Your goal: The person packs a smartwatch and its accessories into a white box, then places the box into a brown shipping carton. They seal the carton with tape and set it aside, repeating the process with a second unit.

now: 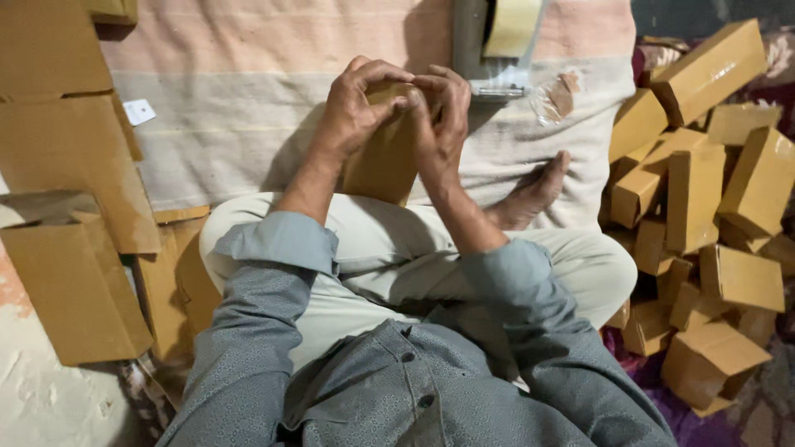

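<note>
I sit cross-legged on a striped cloth, holding a small brown cardboard box (385, 161) upright above my lap. My left hand (358, 108) grips its upper left edge, fingers curled over the top. My right hand (440, 116) pinches the top right, fingertips meeting the left hand's at the box's upper end. Most of the box's top is hidden behind my fingers.
A tape dispenser (497, 45) with a pale roll lies on the cloth just beyond my hands. A heap of several small closed cardboard boxes (704, 207) fills the right side. Flat and larger cardboard pieces (66, 248) lie at the left. My bare foot (534, 194) rests right of the box.
</note>
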